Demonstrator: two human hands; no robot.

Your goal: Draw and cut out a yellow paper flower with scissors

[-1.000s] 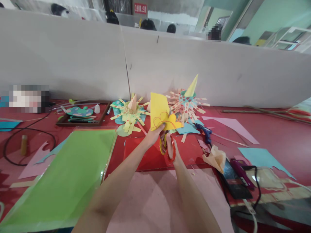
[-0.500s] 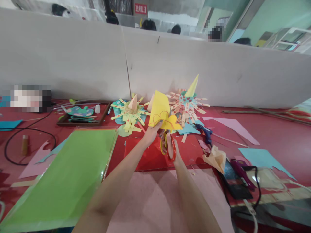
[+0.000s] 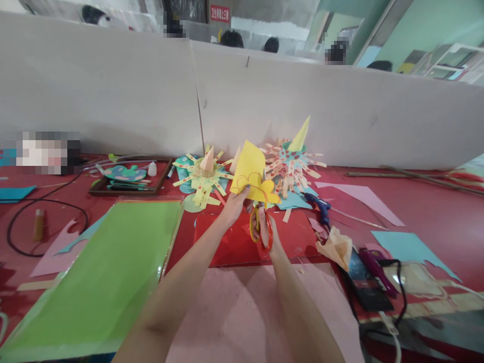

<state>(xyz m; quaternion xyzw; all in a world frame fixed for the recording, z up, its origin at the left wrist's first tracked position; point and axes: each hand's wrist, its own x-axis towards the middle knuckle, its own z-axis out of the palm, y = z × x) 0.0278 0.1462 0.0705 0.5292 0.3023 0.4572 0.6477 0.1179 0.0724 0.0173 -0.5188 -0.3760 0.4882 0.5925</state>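
A sheet of yellow paper [image 3: 249, 160] with a scalloped outline drawn in reddish line is held up above the table. My left hand [image 3: 237, 203] is closed on its lower left edge, thumb on the front. My right hand [image 3: 265, 227] has its fingers through the red and yellow handles of a pair of scissors [image 3: 269, 237]. The blades point up at the paper's lower edge, partly hidden by it. On the right, the paper's edge is cut into rounded lobes. Below both hands lies a red sheet [image 3: 234, 242] on the table.
Paper crafts with cones and strips [image 3: 206, 169] stand behind the hands. A blue glue gun [image 3: 319, 205], a purple glue gun [image 3: 378, 272] and a phone [image 3: 365, 287] lie on the right. Green sheets in a clear sleeve [image 3: 109, 272] and a tray [image 3: 124, 191] are on the left.
The yellow paper has turned slightly in my left hand, and its lobed right end sits a little lower. The scissors have barely moved at its lower edge.
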